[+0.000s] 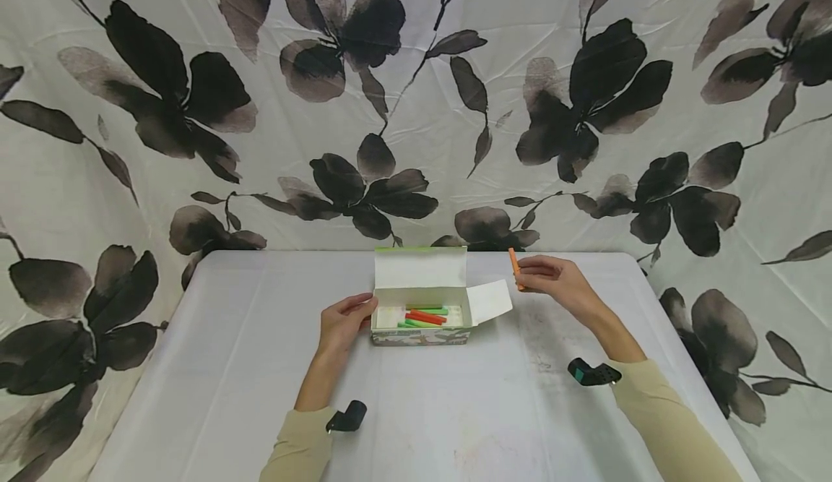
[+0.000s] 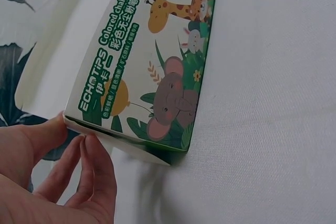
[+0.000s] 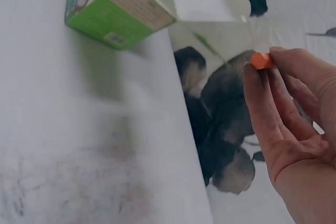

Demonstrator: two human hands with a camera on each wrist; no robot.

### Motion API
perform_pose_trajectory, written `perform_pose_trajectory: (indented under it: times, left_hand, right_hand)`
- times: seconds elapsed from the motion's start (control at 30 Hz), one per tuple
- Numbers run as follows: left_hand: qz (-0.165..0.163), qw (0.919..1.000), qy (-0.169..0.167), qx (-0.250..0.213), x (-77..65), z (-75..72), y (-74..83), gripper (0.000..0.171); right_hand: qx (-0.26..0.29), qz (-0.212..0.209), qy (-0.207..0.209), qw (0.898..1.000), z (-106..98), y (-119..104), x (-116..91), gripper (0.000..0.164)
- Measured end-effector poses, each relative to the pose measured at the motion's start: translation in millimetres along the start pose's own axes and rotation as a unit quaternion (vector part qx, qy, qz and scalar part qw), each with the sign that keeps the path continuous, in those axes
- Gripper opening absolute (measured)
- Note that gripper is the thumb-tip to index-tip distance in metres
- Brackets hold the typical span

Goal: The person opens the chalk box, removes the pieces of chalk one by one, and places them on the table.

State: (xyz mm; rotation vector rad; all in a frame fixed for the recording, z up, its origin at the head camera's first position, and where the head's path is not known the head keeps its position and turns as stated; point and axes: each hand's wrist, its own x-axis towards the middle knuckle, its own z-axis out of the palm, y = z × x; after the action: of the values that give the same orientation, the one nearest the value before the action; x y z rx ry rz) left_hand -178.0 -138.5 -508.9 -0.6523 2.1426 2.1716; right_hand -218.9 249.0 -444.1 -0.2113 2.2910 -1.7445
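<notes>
An opened chalk box [image 1: 419,336] with its lid standing up holds several red and green chalk sticks [image 1: 425,317]. My left hand [image 1: 342,323] pinches the box's left end; in the left wrist view the thumb and fingertips grip its corner, beside the printed front [image 2: 152,66] reading "Colored chalk". To the right of the box, my right hand [image 1: 552,280] pinches an orange chalk stick [image 1: 514,264] between thumb and fingers, held up off the table. The right wrist view shows only the stick's orange end [image 3: 261,61] and the box's green side [image 3: 123,17].
The box stands on a white-covered table [image 1: 260,366] near its far edge. A white side flap [image 1: 490,301] sticks out to the right. Smudges [image 3: 79,177] mark the cloth on the right. Behind hangs a floral curtain [image 1: 455,128].
</notes>
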Motion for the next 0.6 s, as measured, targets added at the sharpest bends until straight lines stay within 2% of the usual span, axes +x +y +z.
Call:
perform_pose_trajectory:
  times: [0.2, 0.37, 0.6]
  left_hand:
    - [-0.002, 0.9999, -0.004, -0.01, -4.0, -0.4, 0.5, 0.035]
    - [-0.008, 1.0, 0.002, 0.001, -8.8, -0.3, 1.2, 0.035]
    - [-0.004, 1.0, 0.0, 0.002, -12.5, -0.8, -0.3, 0.035]
  right_hand:
    - [-0.016, 0.043, 0.021, 0.999, -12, 20, -7, 0.058]
    - [-0.021, 0.061, 0.029, 0.998, -19, 37, -13, 0.059]
    - [-0.049, 0.096, 0.044, 0.993, -20, 60, -18, 0.061]
